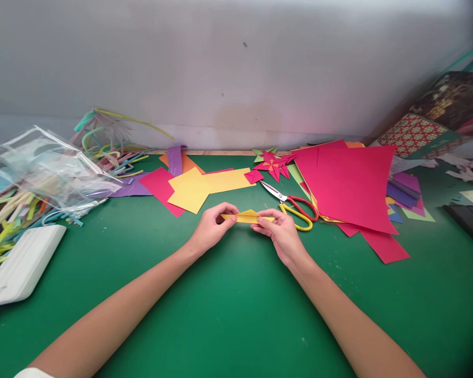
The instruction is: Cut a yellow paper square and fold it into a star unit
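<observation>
A small folded piece of yellow paper is stretched level between my two hands, a low peak rising along its upper edge. My left hand pinches its left end between thumb and fingers. At the right end, my right hand grips it the same way, thumb on the near side. Just beyond my right hand lie scissors with one red and one yellow handle. Farther back are a small red folded square and red folded paper stars.
Yellow and red paper pieces lie behind my left hand. A large red paper stack is at right. On the left are a clear plastic bag, colourful strips and a white device. A wall closes the back.
</observation>
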Available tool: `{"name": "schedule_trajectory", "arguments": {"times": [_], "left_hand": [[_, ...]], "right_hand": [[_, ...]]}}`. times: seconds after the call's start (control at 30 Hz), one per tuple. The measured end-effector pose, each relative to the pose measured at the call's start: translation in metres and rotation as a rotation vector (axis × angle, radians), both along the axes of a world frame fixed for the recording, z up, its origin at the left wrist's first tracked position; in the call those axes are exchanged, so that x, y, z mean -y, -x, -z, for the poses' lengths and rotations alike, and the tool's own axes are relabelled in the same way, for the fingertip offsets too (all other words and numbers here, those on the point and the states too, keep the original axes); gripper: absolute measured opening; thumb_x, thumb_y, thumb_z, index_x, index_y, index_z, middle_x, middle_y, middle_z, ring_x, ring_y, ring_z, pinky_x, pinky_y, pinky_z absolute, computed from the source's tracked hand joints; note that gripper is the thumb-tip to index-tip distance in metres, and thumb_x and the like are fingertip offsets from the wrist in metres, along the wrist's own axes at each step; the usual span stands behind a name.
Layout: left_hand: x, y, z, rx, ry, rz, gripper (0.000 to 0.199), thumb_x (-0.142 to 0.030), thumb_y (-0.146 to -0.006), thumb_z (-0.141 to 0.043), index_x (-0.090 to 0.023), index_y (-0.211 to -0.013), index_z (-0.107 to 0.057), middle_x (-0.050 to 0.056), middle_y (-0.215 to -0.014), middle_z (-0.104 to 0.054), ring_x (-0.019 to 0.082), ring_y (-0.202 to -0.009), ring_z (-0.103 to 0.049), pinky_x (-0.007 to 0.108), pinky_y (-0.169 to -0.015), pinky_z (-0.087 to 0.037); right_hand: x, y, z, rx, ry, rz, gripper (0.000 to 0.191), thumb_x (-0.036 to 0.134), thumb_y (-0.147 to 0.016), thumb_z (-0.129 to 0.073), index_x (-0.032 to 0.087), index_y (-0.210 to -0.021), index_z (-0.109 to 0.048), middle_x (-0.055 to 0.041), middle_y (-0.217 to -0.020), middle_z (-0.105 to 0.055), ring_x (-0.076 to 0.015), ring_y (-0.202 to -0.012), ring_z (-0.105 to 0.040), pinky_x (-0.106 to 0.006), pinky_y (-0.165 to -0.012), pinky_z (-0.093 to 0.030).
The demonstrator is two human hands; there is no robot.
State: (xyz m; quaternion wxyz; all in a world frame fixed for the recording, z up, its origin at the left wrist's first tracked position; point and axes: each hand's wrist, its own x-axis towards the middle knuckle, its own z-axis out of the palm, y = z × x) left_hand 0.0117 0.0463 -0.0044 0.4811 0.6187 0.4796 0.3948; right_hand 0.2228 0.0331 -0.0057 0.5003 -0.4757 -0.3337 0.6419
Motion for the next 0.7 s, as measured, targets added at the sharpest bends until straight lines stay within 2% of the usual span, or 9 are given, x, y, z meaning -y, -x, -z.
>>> {"name": "schedule_trajectory", "arguments": {"times": [0.13, 0.37, 0.7], "left_hand": [[-0.001, 0.0002, -0.0018, -0.004, 0.009, -0.008, 0.013, -0.029, -0.09, -0.065, -0.019, -0.097, -0.069, 0.001, -0.086, -0.066, 0.016, -0.077, -0.058, 0.025, -0.068, -0.042], [-0.0035, -0.0003, -0.0056, -0.052, 0.035, 0.053, 0.02, -0.035, -0.088, -0.068, -0.018, -0.096, -0.072, 0.002, -0.089, -0.071, 0.017, -0.079, -0.061, 0.026, -0.071, -0.043], [-0.0044, -0.0003, -0.0026, -0.055, 0.077, 0.019, 0.023, -0.038, -0.085, -0.071, -0.017, -0.094, -0.075, 0.005, -0.089, -0.076, 0.02, -0.081, -0.066, 0.028, -0.073, -0.048]], "right_hand": [[0.0009, 0.0009, 0.0022, 0.014, -0.02, -0.009, 0.031, 0.033, -0.069, -0.092, 0.017, -0.09, -0.075, -0.0042, -0.079, -0.079, -0.0196, -0.074, -0.079, -0.029, -0.079, -0.065], [0.0012, 0.0035, 0.005, 0.057, -0.087, -0.048, 0.029, 0.036, -0.073, -0.089, 0.017, -0.091, -0.076, -0.0053, -0.088, -0.08, -0.0202, -0.075, -0.079, -0.03, -0.079, -0.065], [0.0005, 0.0012, 0.0027, 0.085, -0.04, -0.035, 0.029, 0.033, -0.071, -0.09, 0.016, -0.09, -0.075, -0.006, -0.073, -0.079, -0.0206, -0.067, -0.079, -0.027, -0.069, -0.066]]}}
